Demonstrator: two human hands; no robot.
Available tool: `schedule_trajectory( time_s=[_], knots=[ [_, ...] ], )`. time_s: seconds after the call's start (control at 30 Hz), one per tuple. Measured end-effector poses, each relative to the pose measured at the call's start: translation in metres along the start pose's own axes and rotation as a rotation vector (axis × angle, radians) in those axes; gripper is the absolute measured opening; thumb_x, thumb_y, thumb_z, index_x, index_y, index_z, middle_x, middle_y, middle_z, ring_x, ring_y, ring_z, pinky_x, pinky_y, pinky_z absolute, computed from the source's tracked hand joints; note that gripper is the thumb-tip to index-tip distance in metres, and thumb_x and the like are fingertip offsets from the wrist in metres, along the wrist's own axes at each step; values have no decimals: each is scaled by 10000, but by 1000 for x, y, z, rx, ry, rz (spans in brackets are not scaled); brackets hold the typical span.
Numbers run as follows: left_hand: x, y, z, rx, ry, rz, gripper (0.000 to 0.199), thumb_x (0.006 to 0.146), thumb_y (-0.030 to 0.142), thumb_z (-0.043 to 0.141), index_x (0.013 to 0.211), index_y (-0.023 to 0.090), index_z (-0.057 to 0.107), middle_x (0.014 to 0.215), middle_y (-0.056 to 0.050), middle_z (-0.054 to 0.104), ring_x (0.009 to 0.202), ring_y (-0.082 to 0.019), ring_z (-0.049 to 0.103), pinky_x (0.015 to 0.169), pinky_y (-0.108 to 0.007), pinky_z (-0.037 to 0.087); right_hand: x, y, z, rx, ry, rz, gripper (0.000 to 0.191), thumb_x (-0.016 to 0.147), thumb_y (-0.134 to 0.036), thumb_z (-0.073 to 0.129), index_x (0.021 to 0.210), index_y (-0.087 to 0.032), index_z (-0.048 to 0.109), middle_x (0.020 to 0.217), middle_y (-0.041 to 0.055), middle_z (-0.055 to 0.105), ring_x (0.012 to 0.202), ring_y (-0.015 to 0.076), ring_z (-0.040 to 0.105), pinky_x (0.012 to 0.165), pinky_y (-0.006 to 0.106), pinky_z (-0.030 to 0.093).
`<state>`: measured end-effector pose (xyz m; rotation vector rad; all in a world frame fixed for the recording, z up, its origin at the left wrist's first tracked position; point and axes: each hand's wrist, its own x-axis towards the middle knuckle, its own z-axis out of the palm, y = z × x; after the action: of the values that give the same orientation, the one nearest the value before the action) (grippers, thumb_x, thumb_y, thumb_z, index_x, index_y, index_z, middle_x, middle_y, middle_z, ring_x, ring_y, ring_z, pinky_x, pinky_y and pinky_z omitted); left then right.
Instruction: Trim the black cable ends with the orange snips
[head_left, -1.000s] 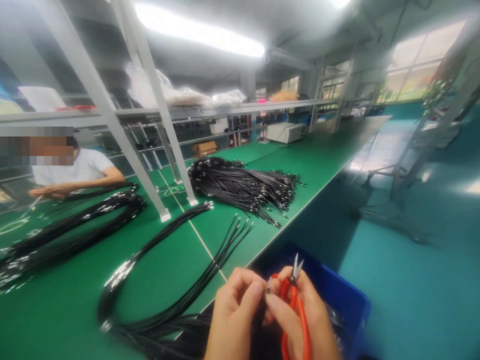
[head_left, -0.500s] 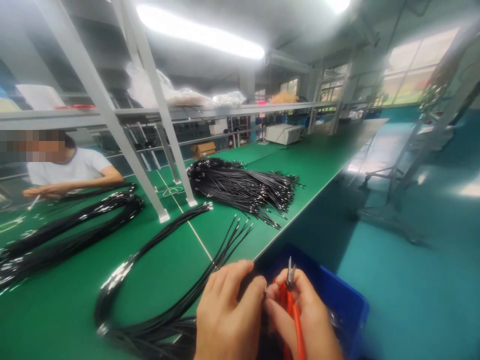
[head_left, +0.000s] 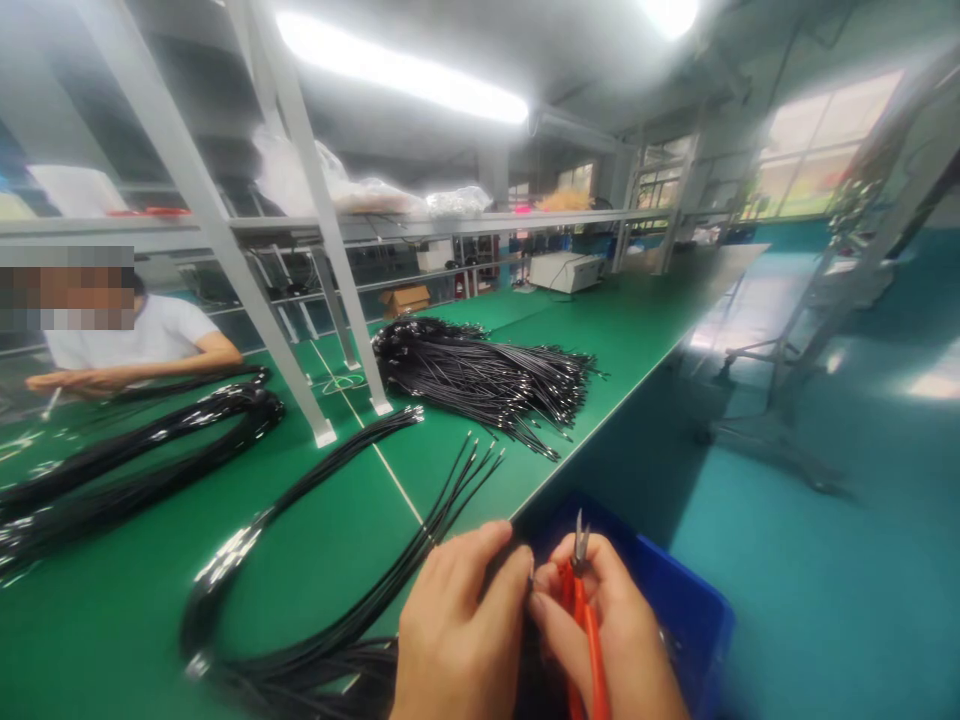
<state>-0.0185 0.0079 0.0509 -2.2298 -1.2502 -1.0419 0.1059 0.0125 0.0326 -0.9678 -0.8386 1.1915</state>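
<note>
My left hand (head_left: 466, 620) is closed, its thumb and forefinger pinched on a small cable end whose details are hidden. Right beside it, my right hand (head_left: 607, 625) is wrapped round red-handled pliers (head_left: 589, 625), with the pointed jaws sticking up and slightly parted. The fingertips of both hands nearly meet. Left of my hands, a curved bundle of black cables (head_left: 322, 640) lies on the green table (head_left: 300, 540), its loose ends fanned out just beyond my left hand.
A blue bin (head_left: 686, 605) is below the table edge at my right hand. A large pile of black cables (head_left: 487, 375) lies ahead, near white shelf posts (head_left: 341, 250). At left, a person (head_left: 142, 335) works beside more looped cables (head_left: 150, 430).
My hands and the pliers hold nearly the same pose. The view has shifted slightly, and the other person's hands have moved a little to the left.
</note>
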Motion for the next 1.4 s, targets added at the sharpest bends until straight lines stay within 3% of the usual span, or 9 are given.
schedule_trajectory(
  time_s=[0.13, 0.37, 0.47, 0.63, 0.77, 1.0, 1.2, 1.3, 1.4],
  knots=[
    [-5, -7, -2, -25, -25, -76, 213, 837, 71, 526, 918, 195, 679, 1047, -138, 685, 883, -256, 669, 752, -341, 528, -1, -3, 3, 42, 72, -20, 293, 556, -102, 749, 740, -254, 578, 577, -80, 631, 525, 107, 594, 545, 193, 495],
    [-5, 12, 0, -1032, -231, -801, 79, 745, 202, 642, 819, 198, 668, 738, -12, 696, 670, -168, 624, 617, -229, 488, -8, -16, 8, -36, 43, -42, 212, 644, -147, 719, 753, -254, 572, 634, -67, 634, 593, 116, 600, 597, 202, 486],
    [-5, 18, 5, -1172, -205, -962, 154, 735, 286, 688, 660, 159, 643, 603, 1, 642, 579, -137, 549, 559, -209, 422, -8, -19, 6, -90, 17, -80, 179, 674, -161, 714, 748, -257, 582, 642, -64, 632, 595, 114, 600, 579, 188, 474],
    [-10, 14, 12, -1382, -224, -1060, 259, 638, 340, 778, 604, 149, 607, 535, 34, 567, 456, -66, 344, 508, -199, 364, -3, -24, -1, 12, -29, -94, 187, 716, -269, 735, 840, -269, 594, 806, -15, 717, 625, 134, 618, 612, 231, 512],
    [-8, 15, 11, -1375, -243, -1102, 300, 617, 323, 792, 555, 157, 550, 488, 57, 503, 429, -51, 273, 473, -191, 331, -2, -22, -4, -90, -81, -147, 73, 755, -254, 680, 777, -255, 611, 730, -28, 674, 606, 131, 610, 566, 206, 510],
    [-2, 21, 2, -1343, -217, -1076, 238, 660, 355, 778, 623, 152, 660, 499, 44, 559, 392, -42, 307, 445, -182, 323, -2, -12, -10, -546, -63, -665, 231, 771, -115, 613, 910, -296, 573, 756, -46, 697, 602, 138, 674, 552, 197, 522],
    [-5, 18, 4, -1309, -185, -1137, 418, 631, 543, 774, 608, 137, 677, 419, 62, 463, 360, -30, 332, 364, -135, 239, 5, -3, -17, -781, 7, -1061, 302, 778, -28, 493, 975, -255, 518, 734, 3, 680, 632, 181, 662, 583, 259, 530],
    [-10, 10, 7, -1317, -128, -1168, 410, 625, 543, 782, 664, 143, 704, 475, 45, 533, 355, -18, 353, 353, -117, 255, 2, 6, -24, -776, 16, -928, 306, 773, -44, 462, 956, -279, 534, 696, -21, 643, 575, 170, 621, 550, 259, 502],
    [-15, 1, 11, -1333, -93, -1163, 366, 631, 496, 804, 735, 156, 712, 560, 14, 626, 386, -25, 411, 372, -110, 319, -7, 7, -30, -658, -46, -500, 265, 743, -121, 562, 934, -305, 564, 689, -44, 613, 547, 159, 579, 552, 259, 484]
  ],
)
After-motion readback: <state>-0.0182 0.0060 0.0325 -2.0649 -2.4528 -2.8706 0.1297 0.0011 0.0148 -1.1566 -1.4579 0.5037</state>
